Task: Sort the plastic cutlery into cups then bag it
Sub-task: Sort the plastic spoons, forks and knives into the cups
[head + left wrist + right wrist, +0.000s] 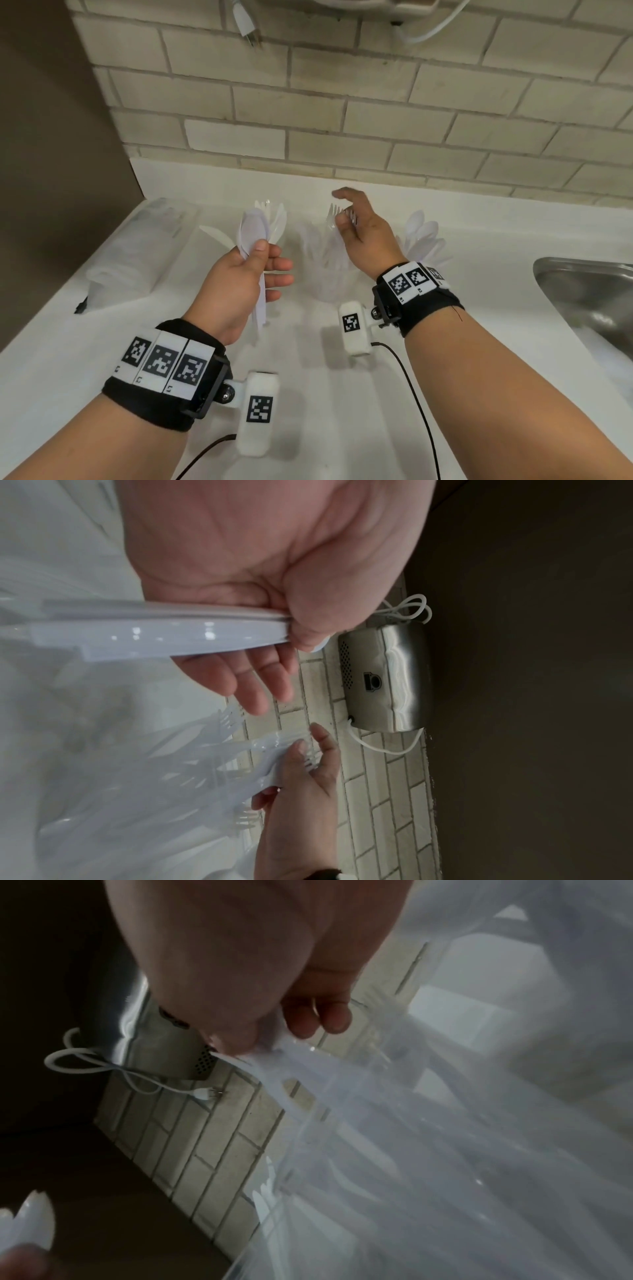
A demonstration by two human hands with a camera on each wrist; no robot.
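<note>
A person stands at a white bench (308, 394) against a brick wall, sorting white plastic cutlery into clear cups. The left hand (239, 277) grips a bundle of spoons and knives (255, 229) by the handles, thumb pressed over them and the other fingers curled behind; the bundle's long axis runs roughly upright, bowls and blades above the fingers, handle ends poking out below the palm. The right hand (359, 233) pinches a single fork (337, 214) between thumb and fingers, tines up and handle down, directly over the cup of forks (329, 270), which stands just below and slightly to the near side of those fingers. The left wrist view shows the same fork held among the tines already fanned out of that cup. A cup of spoons (423, 240) stands beyond the right wrist, farther to the right, and more cutlery rises from behind the left hand's bundle, though its cup is hard to make out. A clear plastic bag (137, 246) lies flat on the bench well to the left of the left fingers. Judging by the layout, the fork needs only a short straight drop, handle first, and the right hand is plainly the nearer one for it; bagging is not yet begun. A steel sink (589, 294) sits at the far right.
</note>
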